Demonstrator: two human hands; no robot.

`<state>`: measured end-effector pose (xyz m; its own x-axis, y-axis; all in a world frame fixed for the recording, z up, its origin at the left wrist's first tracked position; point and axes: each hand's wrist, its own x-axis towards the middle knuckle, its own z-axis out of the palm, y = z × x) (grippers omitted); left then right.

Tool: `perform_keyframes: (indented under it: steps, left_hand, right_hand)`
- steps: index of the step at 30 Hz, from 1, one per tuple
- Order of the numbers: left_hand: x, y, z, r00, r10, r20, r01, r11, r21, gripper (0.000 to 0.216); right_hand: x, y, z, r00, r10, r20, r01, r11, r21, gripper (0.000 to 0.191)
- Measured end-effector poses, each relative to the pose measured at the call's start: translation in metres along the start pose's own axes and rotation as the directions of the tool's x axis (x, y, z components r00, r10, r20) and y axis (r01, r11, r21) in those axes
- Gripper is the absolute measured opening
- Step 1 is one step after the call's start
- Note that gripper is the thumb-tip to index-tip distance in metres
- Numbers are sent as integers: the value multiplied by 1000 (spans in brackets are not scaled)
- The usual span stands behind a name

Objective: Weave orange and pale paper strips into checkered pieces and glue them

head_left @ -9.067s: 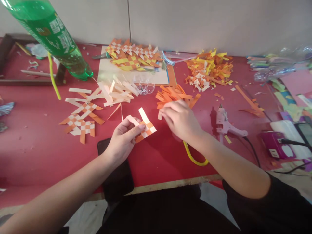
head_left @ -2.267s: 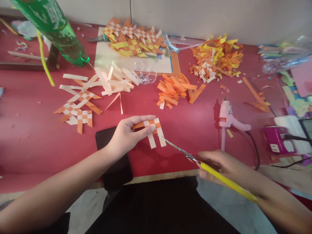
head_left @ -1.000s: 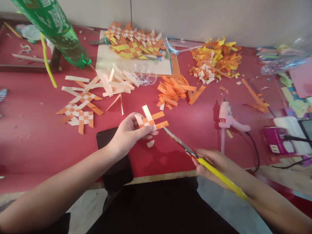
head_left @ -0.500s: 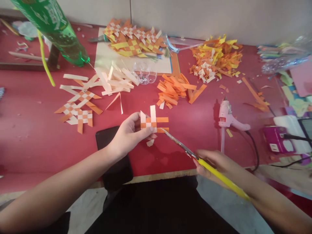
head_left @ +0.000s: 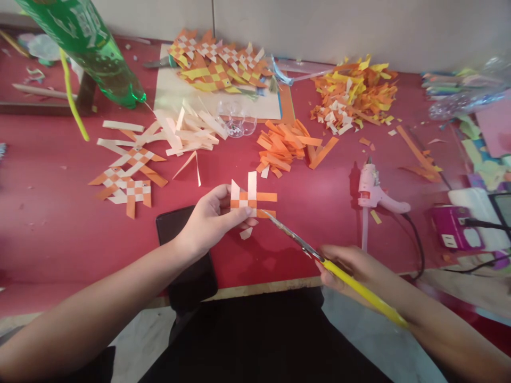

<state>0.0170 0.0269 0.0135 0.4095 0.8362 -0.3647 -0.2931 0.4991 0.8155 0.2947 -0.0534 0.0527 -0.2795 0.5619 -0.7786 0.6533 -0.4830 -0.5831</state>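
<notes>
Fingers [head_left: 235, 217] on woven paper [head_left: 244, 204], scrap [head_left: 246, 233] nearby, phone [head_left: 195, 279] (partly covered)

No wording, brand or number can be read with certainty. The nearest thing to text is on the green bottle [head_left: 115, 80] leaning at the upper left of the tabletop [head_left: 319, 207]: its label [head_left: 74, 24] bears large, pale characters, set aslant with the bottle, too blurred to make out, and the top of the bottle runs out of view. On the purple block [head_left: 456, 226] at the right, a small white panel [head_left: 449, 242] has dark slots, and beside it sits a pale rounded patch [head_left: 474, 238], any lettering there too small to tell.
</notes>
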Motion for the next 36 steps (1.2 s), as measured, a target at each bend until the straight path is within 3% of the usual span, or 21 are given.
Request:
perform_keyframes:
  steps: [7,36]
  left_hand:
    - [0,0,1,1000,14,7,-14,1000,10,18]
    - [1,3,3,999,1,-46,-2,1000,-6,20]
  right_hand:
    - [1,3,1,998,-55,-10,55,998,0,44]
    - [-2,-7,1,1000,-26,-16,26,1000,0,48]
